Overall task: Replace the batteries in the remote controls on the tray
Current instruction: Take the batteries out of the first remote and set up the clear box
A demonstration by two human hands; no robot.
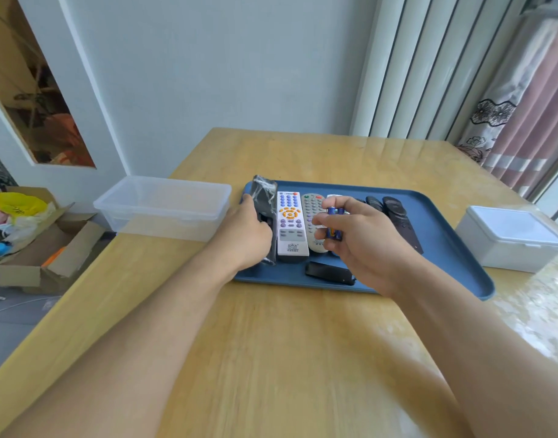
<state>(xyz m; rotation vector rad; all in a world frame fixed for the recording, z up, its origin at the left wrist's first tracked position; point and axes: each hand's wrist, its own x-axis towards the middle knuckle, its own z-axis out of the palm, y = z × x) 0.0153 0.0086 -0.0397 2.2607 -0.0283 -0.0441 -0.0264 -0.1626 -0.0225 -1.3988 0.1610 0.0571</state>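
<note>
Gripping, left hand: fingers curled round black remote on tray.
Right hand: fingertips pinching batteries, arm outstretched.

Blue tray on wooden table. At its 9 o'clock edge, black plastic-wrapped remote, lengthwise, gripped by left hand. Just beside it, white remote, buttons up, then grey remote. Two blue batteries pinched in right hand. Black cover at 6 o'clock. Dark remotes at 2 o'clock.
</note>
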